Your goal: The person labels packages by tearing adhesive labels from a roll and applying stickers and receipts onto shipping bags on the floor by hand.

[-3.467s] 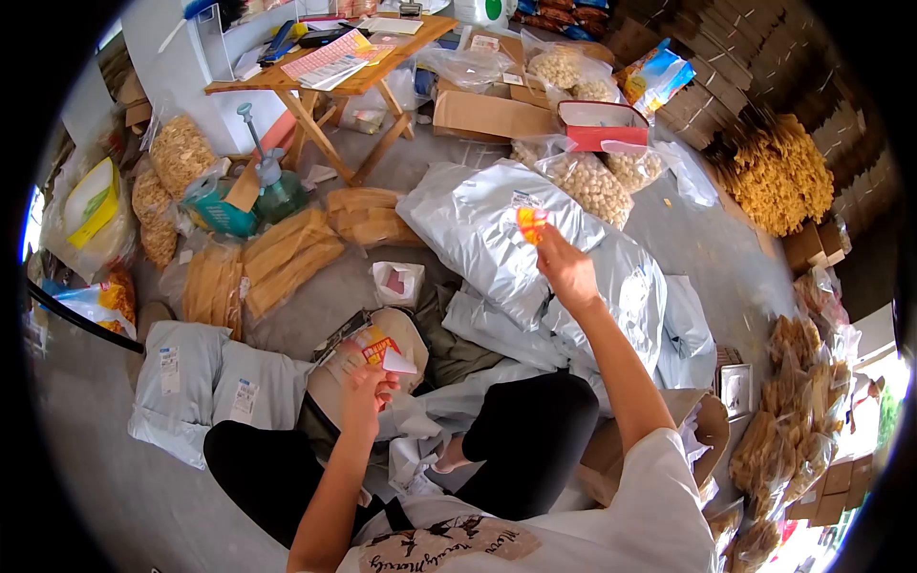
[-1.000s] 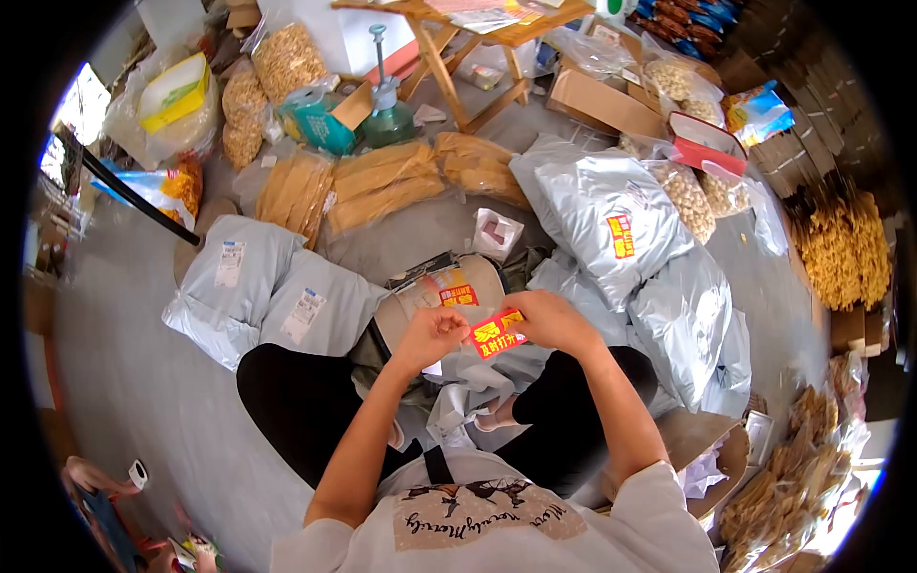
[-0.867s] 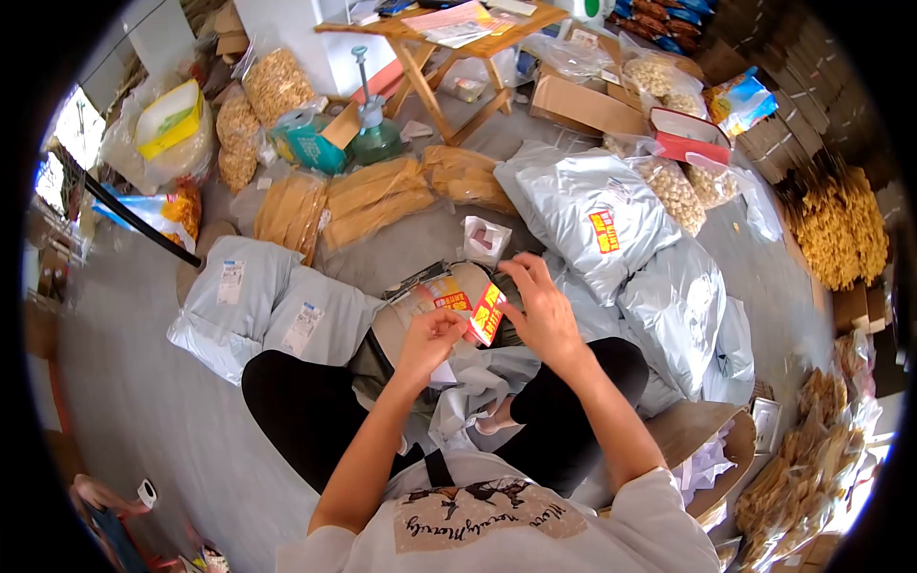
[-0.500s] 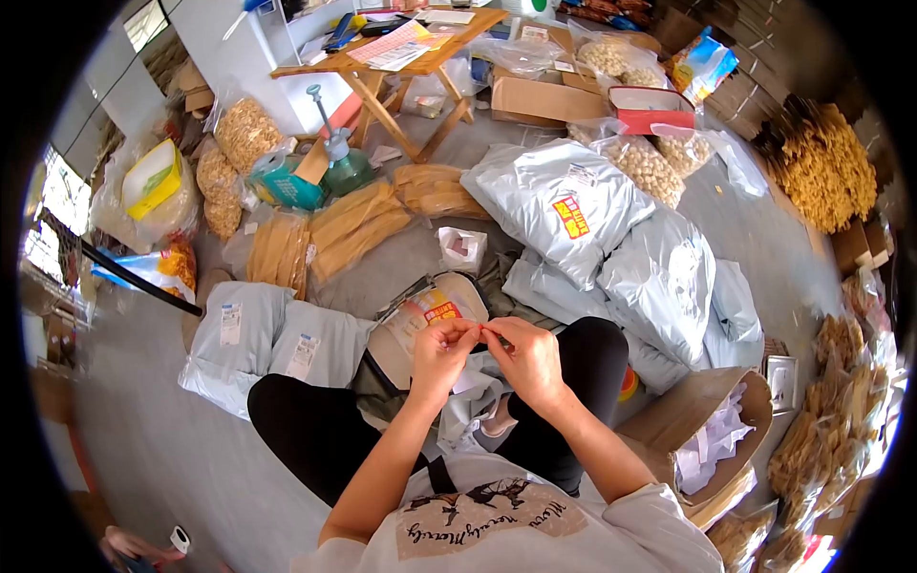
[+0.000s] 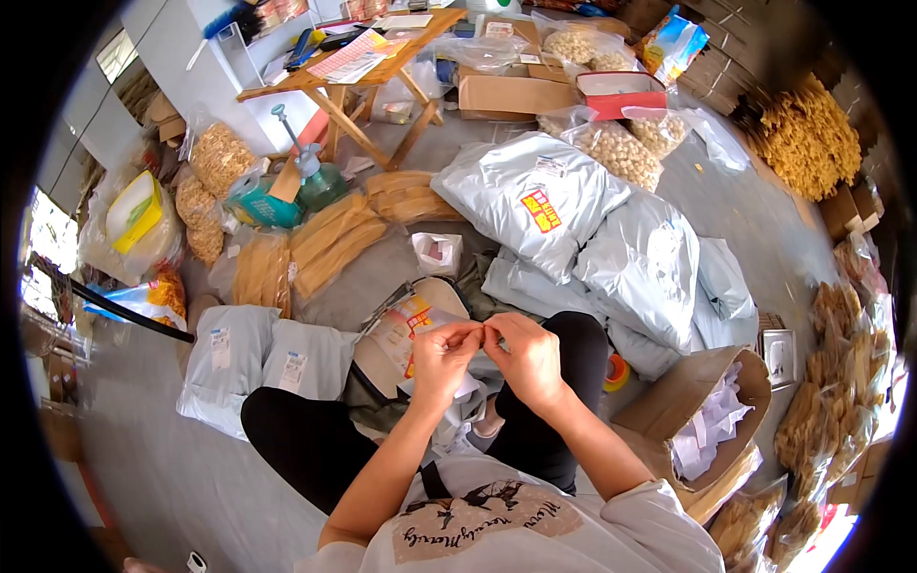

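Note:
My left hand (image 5: 444, 361) and my right hand (image 5: 525, 358) meet fingertip to fingertip above my lap. Both are pinched closed, and whatever lies between the fingertips is too small to make out. Just beyond and below them is a beige open bag (image 5: 382, 361) with a sheet of red and yellow labels (image 5: 413, 320) on it. Crumpled grey plastic (image 5: 447, 425) lies between my legs under the hands. A small white box (image 5: 437, 252) stands on the floor past the bag.
Stuffed grey mailing bags (image 5: 535, 205) are piled ahead right; two more (image 5: 229, 353) lie left. A cardboard box with paper (image 5: 659, 420) and a tape roll (image 5: 617, 372) are at my right. Ahead are long bagged goods (image 5: 334, 244), a spray bottle (image 5: 320, 181) and a wooden table (image 5: 382, 72).
The view has shifted slightly, so the surroundings sit further left. My hands stay pinched together in nearly the same place. The tape roll by my right knee shows more fully.

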### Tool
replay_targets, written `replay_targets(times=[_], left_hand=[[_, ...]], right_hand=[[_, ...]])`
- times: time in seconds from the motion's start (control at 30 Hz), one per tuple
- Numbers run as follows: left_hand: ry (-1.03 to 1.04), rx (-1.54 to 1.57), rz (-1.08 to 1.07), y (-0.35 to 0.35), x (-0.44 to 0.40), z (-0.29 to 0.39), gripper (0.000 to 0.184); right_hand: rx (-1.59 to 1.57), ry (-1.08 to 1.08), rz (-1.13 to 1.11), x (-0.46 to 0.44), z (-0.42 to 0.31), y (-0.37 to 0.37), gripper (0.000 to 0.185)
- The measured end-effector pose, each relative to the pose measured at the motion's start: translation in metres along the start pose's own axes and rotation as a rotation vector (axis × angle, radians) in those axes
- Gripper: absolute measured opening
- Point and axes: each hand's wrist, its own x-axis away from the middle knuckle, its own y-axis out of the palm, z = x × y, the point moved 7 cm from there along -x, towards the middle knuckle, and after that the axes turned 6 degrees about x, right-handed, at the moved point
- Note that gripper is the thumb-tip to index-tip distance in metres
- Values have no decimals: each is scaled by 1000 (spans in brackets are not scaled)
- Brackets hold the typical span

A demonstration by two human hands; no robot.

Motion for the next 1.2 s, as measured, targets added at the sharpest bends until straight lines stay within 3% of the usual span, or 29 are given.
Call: replay_targets(times=[0.03, 0.1, 0.13, 0.2, 0.33, 0.53, 0.6, 0.63, 0.7, 0.83, 0.9, 0.97, 1.03, 1.1, 1.2], left_hand=[[-86, 66, -12, 3, 1, -3, 10], [-97, 83, -21, 8, 1, -1, 10], [-106, 101, -25, 10, 1, -1, 10], [-20, 57, -41, 17, 0, 3, 10], [169, -35, -80, 28, -1, 13, 10], [117, 115, -163, 40, -4, 5, 10], [37, 133, -175, 42, -3, 2, 11], [-41, 153, -185, 44, -3, -1, 12], [-9, 139, -186, 48, -4, 2, 13], [24, 70, -222, 57, -5, 11, 12], [-242, 249, -290, 59, -1, 3, 11], [-328, 379, -376, 59, -3, -3, 12], [-440, 482, -359, 47, -7, -22, 15], [-492, 684, -400, 42, -10, -35, 16], [-507, 742, -362, 34, -12, -34, 15]], right_hand=[[4, 6, 3, 0, 1, -5, 5], [-275, 285, -156, 3, 18, -1, 6], [-274, 289, -153, 3, 20, -1, 6], [-116, 115, -19, 3, 13, -12, 7], [51, -2, 32, 1, 7, -23, 7], [-241, 313, -47, 8, 39, -24, 5], [-566, 584, -134, 20, 58, -11, 5], [-567, 587, -133, 20, 57, -13, 5], [-362, 354, -4, 10, 41, -33, 5], [-191, 280, 40, 11, 40, -42, 5], [-402, 516, -30, 16, 57, -39, 5], [-1027, 855, -104, 33, 77, -31, 12], [-1375, 952, -6, 42, 94, -33, 14], [-1454, 1052, 105, 49, 112, -49, 17], [-1315, 978, 328, 80, 197, -79, 20]])
